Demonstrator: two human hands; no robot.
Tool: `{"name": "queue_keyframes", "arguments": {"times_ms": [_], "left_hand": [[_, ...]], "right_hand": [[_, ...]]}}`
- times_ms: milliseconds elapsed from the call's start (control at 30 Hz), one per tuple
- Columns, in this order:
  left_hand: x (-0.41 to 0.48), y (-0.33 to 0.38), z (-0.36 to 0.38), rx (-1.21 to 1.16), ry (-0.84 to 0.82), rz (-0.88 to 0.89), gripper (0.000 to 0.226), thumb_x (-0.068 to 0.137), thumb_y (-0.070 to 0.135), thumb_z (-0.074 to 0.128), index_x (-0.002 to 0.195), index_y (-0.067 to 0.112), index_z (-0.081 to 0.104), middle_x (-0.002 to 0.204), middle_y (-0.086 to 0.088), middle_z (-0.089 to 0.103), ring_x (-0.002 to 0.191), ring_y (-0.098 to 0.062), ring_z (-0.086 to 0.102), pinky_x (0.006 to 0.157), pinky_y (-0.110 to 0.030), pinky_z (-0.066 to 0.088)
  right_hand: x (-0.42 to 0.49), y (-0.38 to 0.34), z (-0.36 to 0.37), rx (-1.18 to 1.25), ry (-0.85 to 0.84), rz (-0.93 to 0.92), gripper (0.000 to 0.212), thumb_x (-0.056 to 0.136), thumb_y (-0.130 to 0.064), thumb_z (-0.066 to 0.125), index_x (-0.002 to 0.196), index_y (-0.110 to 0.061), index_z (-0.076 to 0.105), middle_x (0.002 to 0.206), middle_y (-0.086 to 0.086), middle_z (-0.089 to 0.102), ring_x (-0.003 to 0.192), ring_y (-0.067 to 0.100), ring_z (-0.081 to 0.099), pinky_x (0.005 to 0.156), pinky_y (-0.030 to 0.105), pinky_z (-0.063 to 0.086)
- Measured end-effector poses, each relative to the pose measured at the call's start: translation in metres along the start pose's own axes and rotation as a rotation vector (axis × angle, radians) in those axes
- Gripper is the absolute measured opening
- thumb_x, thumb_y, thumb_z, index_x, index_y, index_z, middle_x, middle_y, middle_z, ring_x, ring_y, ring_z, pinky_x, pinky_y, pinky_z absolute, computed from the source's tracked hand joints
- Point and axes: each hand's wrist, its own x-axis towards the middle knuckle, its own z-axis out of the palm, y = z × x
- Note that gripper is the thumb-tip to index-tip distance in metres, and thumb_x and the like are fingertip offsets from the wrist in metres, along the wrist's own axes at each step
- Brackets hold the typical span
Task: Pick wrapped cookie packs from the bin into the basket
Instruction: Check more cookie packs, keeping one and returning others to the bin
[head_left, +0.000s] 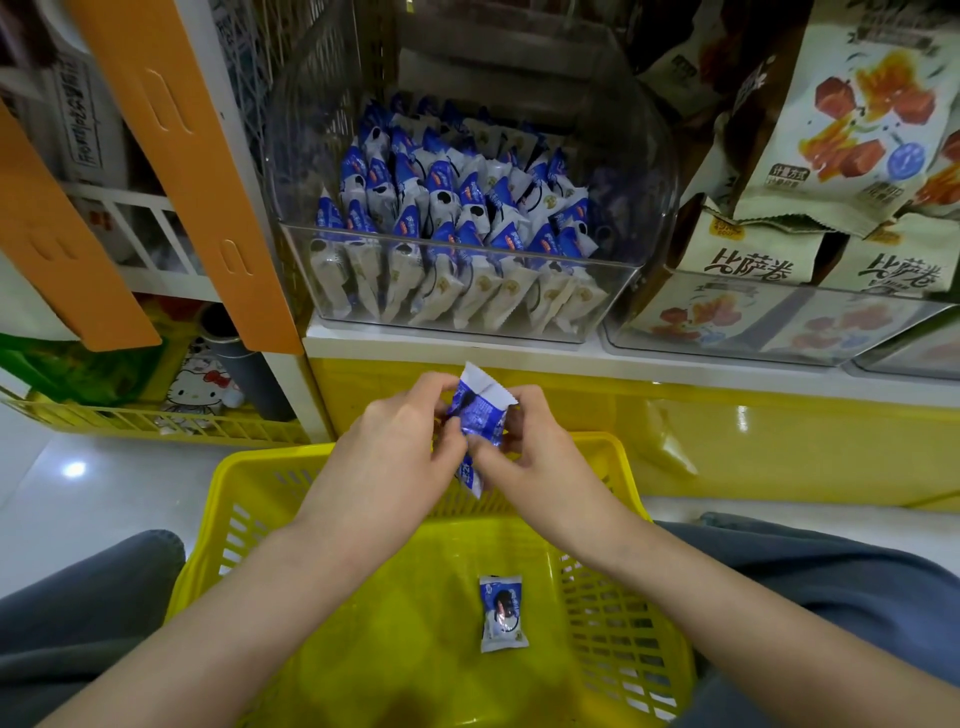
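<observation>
Head view: early going. Pinching a cookie pack (480, 415) over the far rim of the basket (260, 460), fingers of left hand (395, 441) and right hand (540, 447) clamped on its wrapper; possibly 2 packs there, hard to tell. Only 1 lone pack (501, 613) on the basket floor. Plenty left in the bin (457, 332).

Bare hands (400, 436), grey-blue trousers (78, 613)

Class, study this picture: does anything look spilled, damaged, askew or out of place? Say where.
Nothing stands out. The cookie packs stand in rows in the clear bin, one pack lies flat in the yellow basket, and the left hand and right hand grip another pack above it.
</observation>
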Motion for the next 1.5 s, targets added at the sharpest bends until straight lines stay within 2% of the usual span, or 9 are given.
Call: {"name": "queue_keyframes", "arguments": {"times_ms": [167,367,567,800,933,1133,1267,1400,1500], "left_hand": [[0.001,-0.004,0.004,0.003,-0.019,0.017,0.043,0.085,0.009,0.055,0.126,0.022,0.047,0.102,0.003,0.064,0.091,-0.017,0.062,0.08,-0.032,0.05],[0.006,0.008,-0.001,-0.435,-0.104,-0.083,0.018,0.093,0.016,0.049,0.093,0.034,0.052,0.1,0.017,0.063,0.092,0.01,0.057,0.074,-0.001,0.04],[0.009,0.015,0.001,-0.663,-0.158,-0.217,0.034,0.081,0.009,0.066,0.107,0.023,0.049,0.098,0.009,0.064,0.088,0.001,0.059,0.083,-0.02,0.046],[0.012,0.02,-0.012,-0.751,-0.163,-0.208,0.021,0.088,0.008,0.057,0.105,0.02,0.056,0.1,0.003,0.067,0.086,-0.003,0.06,0.082,-0.019,0.046],[0.013,0.024,-0.023,-0.807,-0.239,-0.196,0.014,0.086,0.012,0.059,0.098,0.02,0.061,0.09,0.007,0.068,0.076,0.006,0.06,0.069,-0.008,0.045],[0.029,0.032,-0.038,-0.917,-0.174,-0.165,0.015,0.089,0.013,0.055,0.102,0.017,0.061,0.091,0.011,0.068,0.078,0.009,0.061,0.069,-0.004,0.044],[0.043,0.027,-0.048,-0.957,-0.014,-0.178,0.009,0.09,0.018,0.054,0.094,0.023,0.06,0.079,0.018,0.07,0.074,0.012,0.061,0.064,-0.003,0.042],[0.056,0.019,-0.059,-0.999,0.079,-0.18,0.008,0.089,0.023,0.054,0.09,0.029,0.059,0.077,0.031,0.067,0.075,0.015,0.06,0.063,0.0,0.041],[0.062,0.017,-0.065,-1.037,0.117,-0.175,0.008,0.089,0.024,0.054,0.092,0.028,0.06,0.08,0.029,0.068,0.079,0.013,0.061,0.066,-0.001,0.042]], "right_hand": [[0.003,0.0,0.001,0.101,-0.004,0.066,0.027,0.089,-0.016,0.058,0.103,-0.026,0.038,0.102,0.004,0.065,0.08,0.021,0.064,0.067,0.039,0.056],[0.007,-0.007,-0.006,0.148,0.067,0.076,0.043,0.077,-0.023,0.071,0.105,-0.029,0.04,0.101,-0.01,0.058,0.08,0.013,0.063,0.068,0.036,0.056],[0.005,-0.019,-0.011,0.168,-0.047,0.047,0.069,0.069,0.006,0.073,0.121,-0.02,0.036,0.11,-0.011,0.048,0.076,0.005,0.062,0.069,0.024,0.054],[0.007,-0.041,-0.032,0.206,0.024,0.023,0.014,0.093,-0.015,0.05,0.101,-0.005,0.055,0.073,0.002,0.056,0.048,0.004,0.052,0.046,0.018,0.048],[0.011,-0.048,-0.035,0.221,0.124,-0.011,0.02,0.093,-0.015,0.051,0.074,-0.009,0.053,0.052,0.0,0.052,0.042,0.006,0.05,0.045,0.02,0.048],[0.028,-0.072,-0.046,0.171,0.15,-0.098,0.019,0.093,-0.015,0.051,0.076,-0.008,0.057,0.058,0.003,0.057,0.047,0.006,0.053,0.048,0.019,0.049],[0.057,-0.101,-0.064,-0.07,0.066,-0.192,0.014,0.095,-0.02,0.048,0.089,-0.023,0.06,0.077,-0.006,0.066,0.066,0.004,0.062,0.064,0.02,0.052],[0.11,-0.122,-0.095,-0.752,0.103,-0.243,0.018,0.095,-0.023,0.049,0.107,-0.023,0.062,0.1,-0.005,0.065,0.074,0.003,0.058,0.065,0.007,0.04],[0.147,-0.122,-0.113,-1.105,-0.012,-0.146,0.022,0.095,-0.021,0.048,0.113,-0.017,0.061,0.115,0.003,0.062,0.099,0.017,0.059,0.083,0.024,0.044]]}}
